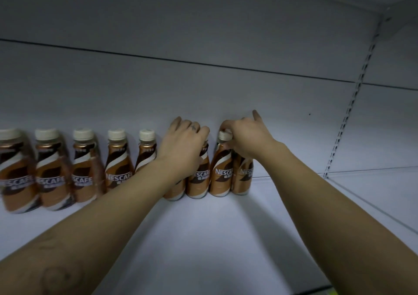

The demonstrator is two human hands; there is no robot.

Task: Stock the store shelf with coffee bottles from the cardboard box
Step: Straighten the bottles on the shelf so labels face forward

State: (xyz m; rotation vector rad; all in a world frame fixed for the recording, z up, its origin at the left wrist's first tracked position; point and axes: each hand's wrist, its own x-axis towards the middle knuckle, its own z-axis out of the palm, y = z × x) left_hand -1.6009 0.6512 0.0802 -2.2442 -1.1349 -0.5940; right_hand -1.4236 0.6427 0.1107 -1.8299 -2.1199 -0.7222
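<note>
The left hand (183,143) curls over the tops of two coffee bottles (197,181); the right hand (246,140), just beside it, grips the caps of a second pair (220,177), index finger straight. To do this well, settle all four flat on the shelf (203,238) by the back panel (203,91), labels forward, in line with the row of five (117,165) to the left, then release. Labels read NESCAFE in white; smaller characters beneath are unreadable

Your bottles (220,174) wear smooth, glossy plastic sleeves (118,172), topped by matt cream plastic caps (116,134). The shelf (203,238) and back panel (203,91) look like smooth, matt painted metal. So does the slotted upright (352,95).
</note>
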